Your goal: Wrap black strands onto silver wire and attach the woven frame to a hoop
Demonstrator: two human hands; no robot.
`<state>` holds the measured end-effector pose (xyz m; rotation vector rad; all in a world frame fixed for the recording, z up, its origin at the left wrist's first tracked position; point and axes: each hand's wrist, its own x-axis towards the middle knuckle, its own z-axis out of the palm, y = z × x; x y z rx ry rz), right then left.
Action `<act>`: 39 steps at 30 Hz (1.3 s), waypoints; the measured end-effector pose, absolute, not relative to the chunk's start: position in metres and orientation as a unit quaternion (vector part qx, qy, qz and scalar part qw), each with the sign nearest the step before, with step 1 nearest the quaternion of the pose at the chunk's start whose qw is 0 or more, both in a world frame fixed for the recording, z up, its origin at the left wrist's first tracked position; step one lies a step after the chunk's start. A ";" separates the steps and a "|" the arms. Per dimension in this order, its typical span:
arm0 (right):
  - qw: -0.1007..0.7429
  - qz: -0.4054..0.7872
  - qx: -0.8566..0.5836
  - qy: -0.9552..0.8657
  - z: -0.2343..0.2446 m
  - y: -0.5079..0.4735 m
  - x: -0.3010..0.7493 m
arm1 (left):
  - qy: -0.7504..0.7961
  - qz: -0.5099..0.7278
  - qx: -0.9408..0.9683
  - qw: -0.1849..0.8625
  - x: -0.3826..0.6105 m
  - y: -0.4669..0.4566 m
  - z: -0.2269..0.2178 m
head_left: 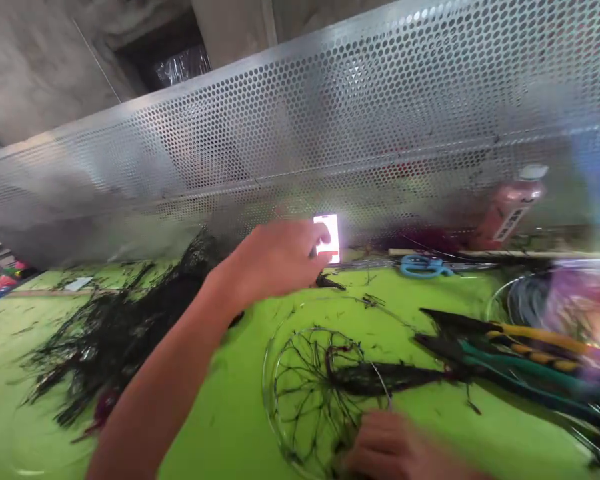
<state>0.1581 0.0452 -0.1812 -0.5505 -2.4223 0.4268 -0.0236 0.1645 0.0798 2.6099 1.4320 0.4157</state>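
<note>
My left hand (pixel 287 257) reaches forward to a small lit phone (pixel 333 230) propped against the metal panel. Its thumb and index finger are apart in front of the bright screen; whether they touch it I cannot tell. At the bottom my right hand (pixel 393 450), slightly blurred, is closed at the edge of a round wire hoop strung with black netting (pixel 307 387). Part of the hoop is hidden under that hand. A dark bundled strand of net (pixel 395 379) extends from the hoop toward the right.
Left of my arm lies a heap of black netting (pixel 130 333) on the green tabletop (pixel 230 413). Pliers with yellow handles (pixel 545 333) and green-handled pliers (pixel 510 367) lie right. Behind are blue scissors (pixel 423 267), a pink bottle (pixel 510 210) and a perforated metal panel (pixel 300 133).
</note>
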 end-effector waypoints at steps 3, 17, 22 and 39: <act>0.298 0.200 -0.222 -0.906 -0.164 0.038 0.165 | 0.465 0.077 0.875 0.110 -0.036 0.101 0.042; 0.305 0.324 -0.228 -0.866 -0.152 0.039 0.183 | 0.457 0.197 0.819 0.285 -0.052 0.011 -0.123; 0.280 0.302 -0.240 -0.879 -0.148 0.037 0.186 | 0.324 0.201 0.896 0.227 -0.060 0.010 -0.131; 0.264 0.321 -0.300 -0.859 -0.138 0.023 0.182 | 0.274 0.171 0.936 0.140 -0.052 0.009 -0.112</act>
